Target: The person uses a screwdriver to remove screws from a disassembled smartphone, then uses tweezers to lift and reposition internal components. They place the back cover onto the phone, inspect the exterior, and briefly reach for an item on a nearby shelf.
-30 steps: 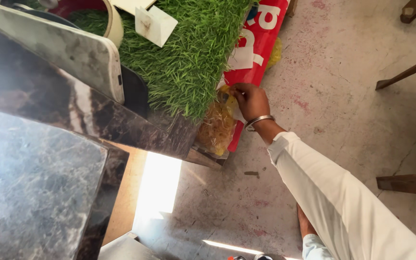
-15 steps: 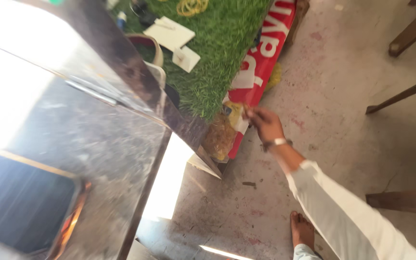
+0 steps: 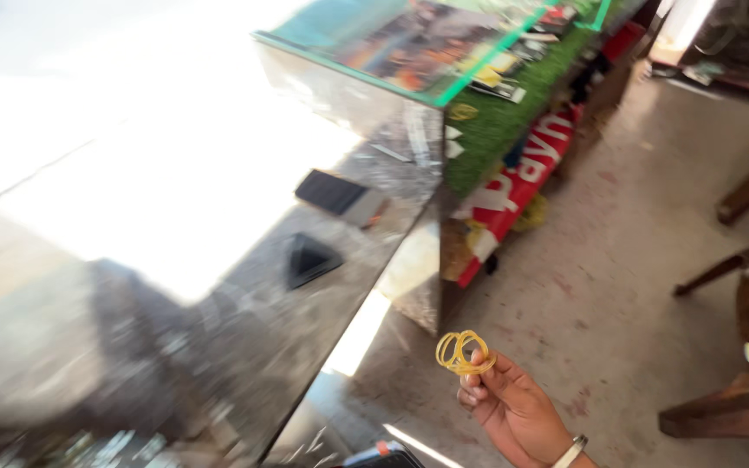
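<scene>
Dangling from the right hand (image 3: 513,407): thin yellow rubber bands (image 3: 461,351), looped together.

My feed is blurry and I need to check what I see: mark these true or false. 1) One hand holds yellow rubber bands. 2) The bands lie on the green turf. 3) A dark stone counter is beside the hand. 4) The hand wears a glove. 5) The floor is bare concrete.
1) True: the right hand pinches a small bunch of yellow rubber bands in its fingertips.
2) False: they are held up in the air over the floor, away from the green turf.
3) True: the dark stone counter stands beside it.
4) False: the hand is bare, with a metal bracelet at the wrist.
5) True: grey concrete, with some stains.
</scene>
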